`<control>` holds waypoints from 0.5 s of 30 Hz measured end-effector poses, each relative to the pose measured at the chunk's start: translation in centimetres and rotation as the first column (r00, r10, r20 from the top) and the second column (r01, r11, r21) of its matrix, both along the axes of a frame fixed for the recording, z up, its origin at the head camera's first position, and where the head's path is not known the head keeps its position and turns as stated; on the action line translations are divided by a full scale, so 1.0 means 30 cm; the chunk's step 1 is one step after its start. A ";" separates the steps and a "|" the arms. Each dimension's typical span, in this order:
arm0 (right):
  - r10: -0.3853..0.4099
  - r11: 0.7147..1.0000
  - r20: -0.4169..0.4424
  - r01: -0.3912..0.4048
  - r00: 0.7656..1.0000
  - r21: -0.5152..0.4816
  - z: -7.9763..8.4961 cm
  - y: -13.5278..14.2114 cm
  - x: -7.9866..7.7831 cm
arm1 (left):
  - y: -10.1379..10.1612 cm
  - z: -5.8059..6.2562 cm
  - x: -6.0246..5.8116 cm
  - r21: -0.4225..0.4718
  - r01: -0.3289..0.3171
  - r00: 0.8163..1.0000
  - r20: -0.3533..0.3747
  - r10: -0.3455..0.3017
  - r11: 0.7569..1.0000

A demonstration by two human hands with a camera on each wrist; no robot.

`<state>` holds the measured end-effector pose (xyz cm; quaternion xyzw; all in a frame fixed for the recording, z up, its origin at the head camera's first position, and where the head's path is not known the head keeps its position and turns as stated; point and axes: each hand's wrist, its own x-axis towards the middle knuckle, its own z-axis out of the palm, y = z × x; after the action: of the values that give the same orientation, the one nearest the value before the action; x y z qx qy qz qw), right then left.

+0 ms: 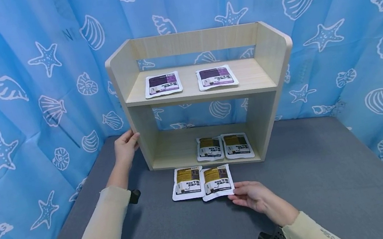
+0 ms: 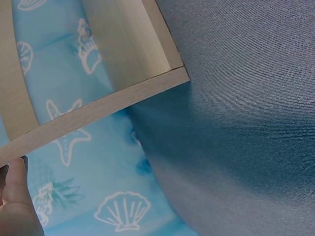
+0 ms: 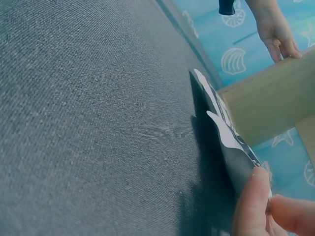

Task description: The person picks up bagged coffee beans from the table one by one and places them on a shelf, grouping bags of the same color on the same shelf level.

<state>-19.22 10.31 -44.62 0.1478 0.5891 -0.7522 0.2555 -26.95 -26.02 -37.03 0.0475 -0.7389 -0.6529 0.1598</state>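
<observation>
My right hand [image 1: 255, 197] pinches the lower right corner of a white pouch with a gold and black label [image 1: 217, 181], thumb on top and fingers beneath. In the right wrist view the held pouch [image 3: 227, 135] is tilted, with a shadow beside it on the cloth. A second gold-label pouch [image 1: 187, 183] overlaps its left edge, just before the shelf. At the left, my left hand [image 1: 124, 149] touches the outer side of the wooden shelf [image 1: 150, 152], its thumb [image 2: 17, 179] at the front edge of the side panel.
On the lower board, toward the right, lie two more gold-label pouches [image 1: 210, 149]. Two purple-label pouches [image 1: 163, 85] lie apart on the upper board. Dark grey cloth [image 1: 327, 182] covers the table, and a blue shell-print curtain [image 1: 334, 52] hangs behind.
</observation>
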 end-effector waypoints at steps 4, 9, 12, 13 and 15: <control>-0.014 1.000 0.008 0.014 1.000 0.008 0.009 0.009 0.001 | 0.000 0.002 0.000 0.005 0.001 1.000 0.004 -0.001 1.000; -0.013 1.000 0.011 0.013 1.000 0.008 0.024 0.024 0.006 | 0.000 0.003 -0.001 0.011 -0.002 1.000 0.000 0.002 1.000; 0.014 1.000 -0.020 -0.014 1.000 -0.010 0.033 0.029 0.004 | -0.002 0.002 -0.003 0.010 -0.004 1.000 0.001 0.004 1.000; 0.022 1.000 -0.030 -0.022 0.999 -0.016 0.036 0.030 0.003 | -0.002 0.001 -0.005 0.011 -0.003 1.000 0.001 0.003 1.000; 0.019 0.999 -0.034 -0.020 0.999 -0.025 0.041 0.029 0.001 | -0.003 -0.001 -0.007 0.010 -0.002 1.000 -0.001 0.002 1.000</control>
<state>-19.20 11.17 -43.38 0.1260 0.5850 -0.7596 0.2546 -27.17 -26.13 -37.07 0.0485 -0.7354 -0.6565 0.1605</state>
